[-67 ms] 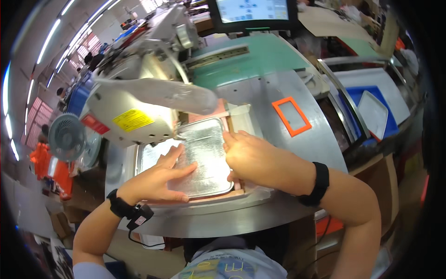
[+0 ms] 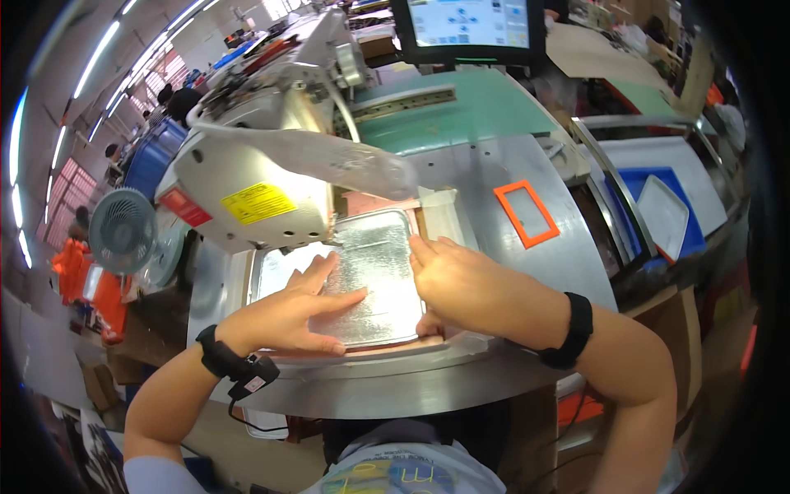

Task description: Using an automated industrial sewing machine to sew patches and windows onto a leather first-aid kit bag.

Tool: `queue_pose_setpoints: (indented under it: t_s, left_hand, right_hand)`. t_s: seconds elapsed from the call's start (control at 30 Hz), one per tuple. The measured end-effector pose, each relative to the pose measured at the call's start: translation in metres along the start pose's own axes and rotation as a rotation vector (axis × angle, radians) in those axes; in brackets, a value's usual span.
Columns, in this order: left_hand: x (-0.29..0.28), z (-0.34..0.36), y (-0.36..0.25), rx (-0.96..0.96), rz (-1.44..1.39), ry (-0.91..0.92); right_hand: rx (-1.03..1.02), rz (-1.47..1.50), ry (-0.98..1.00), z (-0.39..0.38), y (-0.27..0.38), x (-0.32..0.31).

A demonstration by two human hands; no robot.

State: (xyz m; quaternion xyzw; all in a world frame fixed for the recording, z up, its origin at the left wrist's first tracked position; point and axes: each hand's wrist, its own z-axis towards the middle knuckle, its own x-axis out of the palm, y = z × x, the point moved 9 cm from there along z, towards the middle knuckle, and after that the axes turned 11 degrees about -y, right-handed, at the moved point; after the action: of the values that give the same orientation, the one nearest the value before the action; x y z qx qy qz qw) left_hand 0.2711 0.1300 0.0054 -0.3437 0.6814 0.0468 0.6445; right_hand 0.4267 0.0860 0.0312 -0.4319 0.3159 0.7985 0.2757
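Observation:
A silvery rectangular panel with rounded corners lies flat on the worktable, within a pinkish frame-like border. My left hand rests on its left part, fingers spread. Along the panel's right edge sits my right hand; its thumb and fingers are apart and touch the edge, and part of the fingers is hidden beneath the hand. The head of a white sewing machine stands over the panel's far left corner, lit by a lamp.
An orange rectangular frame lies on the metal table to the right. Behind are a green board and a monitor. A blue tray sits at far right, a grey fan at left. Clear plastic hangs across the machine.
The whole view has shifted slightly, so things sit a little further right in the picture. Both hands keep about the same places on the silvery panel.

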Motion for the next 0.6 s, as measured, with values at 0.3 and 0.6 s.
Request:
queue_pose_setpoints:
  t_s: [0.3, 0.6]
  left_hand:
    - [0.002, -0.002, 0.004, -0.115, 0.038, 0.072]
    - [0.006, -0.005, 0.006, -0.103, 0.063, 0.044]
  right_hand:
    - [0.169, -0.126, 0.291, 0.01, -0.009, 0.007]
    - [0.143, -0.309, 0.253, 0.018, -0.009, 0.007]
